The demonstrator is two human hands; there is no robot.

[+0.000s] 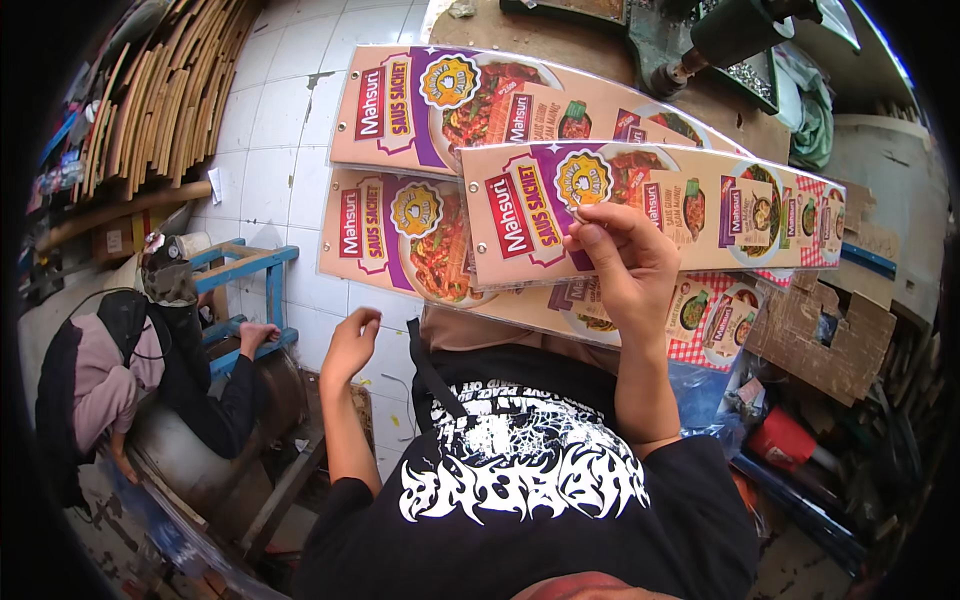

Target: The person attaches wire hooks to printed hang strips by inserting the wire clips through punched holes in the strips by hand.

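Observation:
Several long laminated printed sheets in peach, purple and red check lie fanned in front of me. The nearest-to-top sheet overlaps a far sheet and a lower sheet. Small metal eyelets show at the left ends of the top and far sheets. Over the top sheet is my right hand, thumb and finger pinched together; a tiny pale thing seems to sit at the tips, too small to name. Off to the left of the stack, above the floor, hovers my left hand, its fingers loosely bent and nothing visible in them.
A press machine stands on the wooden worktable beside a tray of small metal parts. Wooden strips lean at the far left. Near a blue stand sits another person. Cardboard lies right.

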